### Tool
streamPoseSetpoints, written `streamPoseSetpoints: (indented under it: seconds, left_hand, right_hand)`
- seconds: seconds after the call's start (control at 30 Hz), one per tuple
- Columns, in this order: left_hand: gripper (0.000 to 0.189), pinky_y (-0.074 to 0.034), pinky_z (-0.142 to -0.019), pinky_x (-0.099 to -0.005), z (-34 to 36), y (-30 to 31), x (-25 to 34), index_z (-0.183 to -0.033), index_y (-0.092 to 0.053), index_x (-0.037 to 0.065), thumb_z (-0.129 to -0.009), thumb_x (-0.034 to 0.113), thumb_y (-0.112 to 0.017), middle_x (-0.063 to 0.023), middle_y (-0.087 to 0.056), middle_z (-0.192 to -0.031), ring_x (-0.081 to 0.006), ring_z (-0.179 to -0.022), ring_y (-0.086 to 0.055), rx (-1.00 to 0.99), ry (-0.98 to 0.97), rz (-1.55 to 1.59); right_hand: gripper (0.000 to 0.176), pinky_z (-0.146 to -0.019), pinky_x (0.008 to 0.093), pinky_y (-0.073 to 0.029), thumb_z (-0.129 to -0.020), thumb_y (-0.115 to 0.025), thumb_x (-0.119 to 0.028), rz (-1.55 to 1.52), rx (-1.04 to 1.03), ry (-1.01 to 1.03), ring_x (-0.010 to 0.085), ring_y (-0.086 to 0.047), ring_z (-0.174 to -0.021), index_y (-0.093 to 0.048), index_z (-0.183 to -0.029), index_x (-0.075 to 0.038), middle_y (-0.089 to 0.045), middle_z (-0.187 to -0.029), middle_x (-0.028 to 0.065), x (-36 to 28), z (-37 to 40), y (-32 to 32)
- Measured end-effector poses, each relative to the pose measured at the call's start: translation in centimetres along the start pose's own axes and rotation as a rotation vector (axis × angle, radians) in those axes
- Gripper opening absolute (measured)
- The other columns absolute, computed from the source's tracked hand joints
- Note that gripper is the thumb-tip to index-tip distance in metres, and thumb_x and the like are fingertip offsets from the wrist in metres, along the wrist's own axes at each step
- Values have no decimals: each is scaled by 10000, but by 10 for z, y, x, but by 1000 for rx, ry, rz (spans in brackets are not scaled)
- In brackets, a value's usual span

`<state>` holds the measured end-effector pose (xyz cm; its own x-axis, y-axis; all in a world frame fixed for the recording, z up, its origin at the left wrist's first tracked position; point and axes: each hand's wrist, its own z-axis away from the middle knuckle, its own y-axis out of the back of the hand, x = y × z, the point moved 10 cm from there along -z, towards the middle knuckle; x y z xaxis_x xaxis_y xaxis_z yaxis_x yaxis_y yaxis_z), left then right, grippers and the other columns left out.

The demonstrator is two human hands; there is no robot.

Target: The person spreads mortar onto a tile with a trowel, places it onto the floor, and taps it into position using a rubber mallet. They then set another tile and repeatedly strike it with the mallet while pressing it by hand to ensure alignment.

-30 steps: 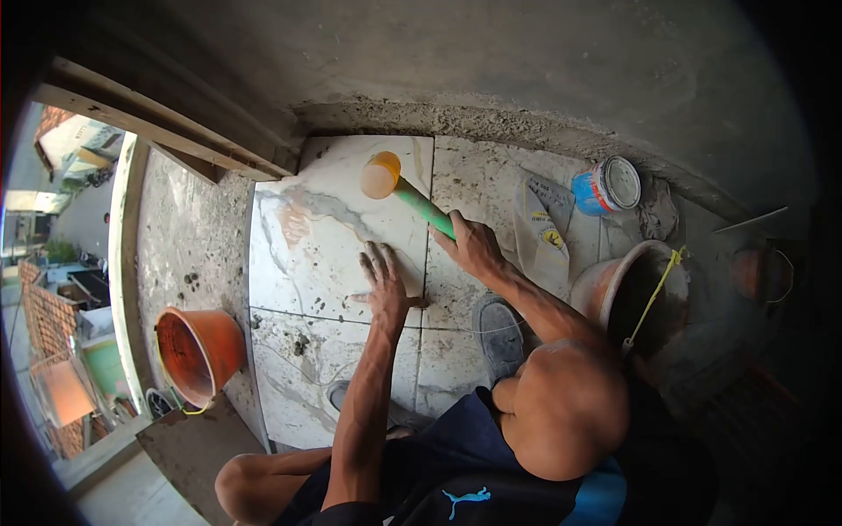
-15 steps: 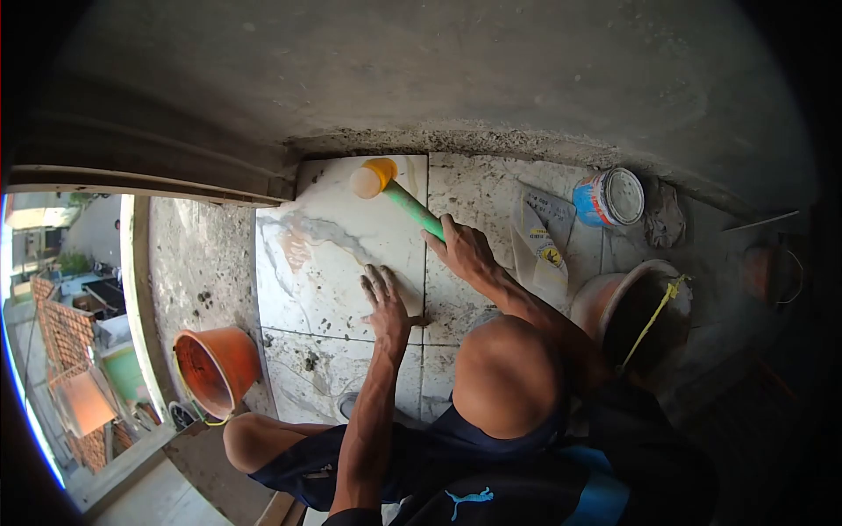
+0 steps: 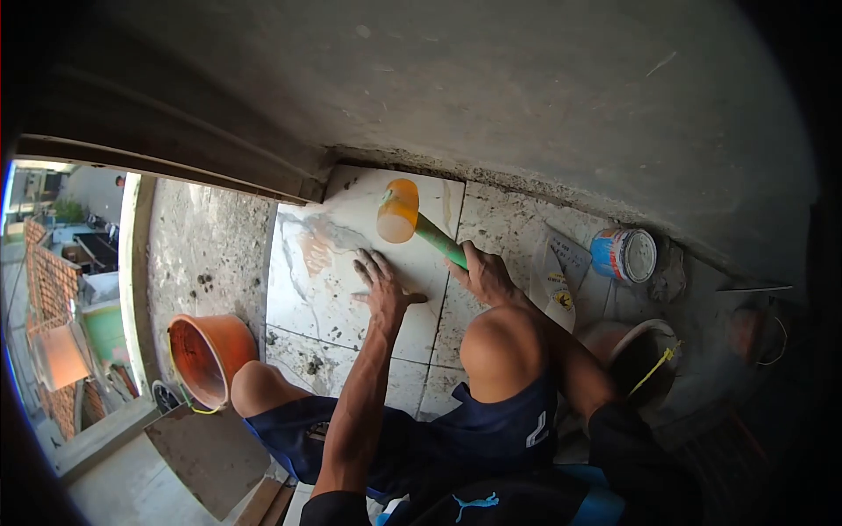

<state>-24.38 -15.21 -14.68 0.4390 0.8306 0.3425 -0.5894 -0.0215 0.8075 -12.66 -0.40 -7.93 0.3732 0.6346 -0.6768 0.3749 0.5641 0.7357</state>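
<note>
My left hand (image 3: 382,287) lies flat, fingers spread, on a white marble-pattern floor tile (image 3: 324,280) beside the wall. My right hand (image 3: 484,274) grips the green handle of a rubber mallet (image 3: 410,219), whose orange head hangs just above the same tile, beyond my left fingers. I am crouched, with both knees bent over the neighbouring tiles.
An orange bucket (image 3: 206,358) lies tipped on bare concrete at the left. A blue paint can (image 3: 624,255), a crumpled paper bag (image 3: 554,276) and a dirty bucket (image 3: 636,355) with a yellow string sit at the right. A grey wall (image 3: 526,114) borders the tiles.
The mallet head has moved nearer to my left hand over the tile. My left hand has slid slightly forward. My knees and the view have shifted as I crouch lower.
</note>
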Motion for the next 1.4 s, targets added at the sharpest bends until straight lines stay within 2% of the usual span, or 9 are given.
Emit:
streamPoseSetpoints:
  seconds: [0.07,0.53,0.73,0.83,1.0,1.07,1.13,1.2,1.4]
  left_hand:
    - [1359,-295,-850,-772,5,6,4,-1422,-110,-22,-400,403,-899,-215,38,-1499,-428,-1374,-22,-34,41,5]
    - [1295,-265,-850,-785,-1,-1,-4,-1449,-88,55,-468,359,-878,-117,45,-1526,-364,-1397,-10,-52,122,-34]
    - [794,-226,-832,-812,1,2,-3,-1447,-141,57,-805,144,-600,-103,33,-1530,-358,-1400,19,-61,139,-40]
    - [823,-219,-832,-815,3,-3,-5,-1450,-129,58,-793,153,-615,-101,32,-1530,-359,-1400,20,-25,143,-49]
    - [864,-86,-899,-812,15,21,-10,-1451,-157,87,-805,476,-578,-99,-80,-1524,-323,-1402,-48,32,-73,-13]
    - [793,-24,-1048,-669,2,11,-37,-1437,-226,109,-843,589,-439,-80,-205,-1498,-254,-1396,-129,50,-119,-41]
    - [705,-43,-1094,-580,-23,5,-99,-1427,-257,102,-892,539,-395,-92,-209,-1498,-254,-1392,-151,469,-37,-376]
    - [644,-46,-1108,-533,-9,68,-148,-1424,-273,100,-919,489,-369,-103,-197,-1503,-263,-1394,-154,645,130,-12]
    - [655,-10,-1108,-528,-17,102,-251,-1415,-304,101,-925,536,-285,-116,-159,-1513,-278,-1401,-119,667,403,9]
  right_hand:
    - [324,-447,449,-469,-871,-586,-322,160,-88,-199,384,-593,-524,-465,-852,-22,-581,-591,207,43,1,-30]
    - [334,-437,471,-453,-879,-557,-356,119,-192,46,424,-588,-541,-438,-880,-44,-572,-585,235,-18,-62,-34]
    - [368,-495,499,-472,-884,-544,-376,135,-329,63,440,-593,-589,-438,-911,-25,-575,-610,247,-11,-75,-48]
    - [387,-515,480,-467,-875,-543,-394,344,-447,67,437,-596,-624,-476,-898,-14,-585,-659,258,-17,-93,-39]
    - [353,-522,448,-471,-857,-579,-364,397,-577,295,407,-603,-621,-511,-856,-18,-597,-667,216,-101,-115,7]
    - [316,-536,444,-473,-826,-627,-329,292,-538,533,373,-610,-619,-528,-831,-29,-592,-652,180,-156,-105,30]
    - [299,-542,430,-473,-804,-657,-311,279,-499,589,347,-607,-609,-543,-843,-38,-580,-635,157,-192,-91,40]
    - [313,-538,417,-468,-805,-649,-332,181,-297,564,337,-598,-594,-552,-851,-37,-577,-636,147,-216,-79,56]
    - [342,-493,320,-429,-801,-679,-346,-132,-308,13,196,-560,-500,-563,-802,-24,-526,-545,89,-130,-20,-42]
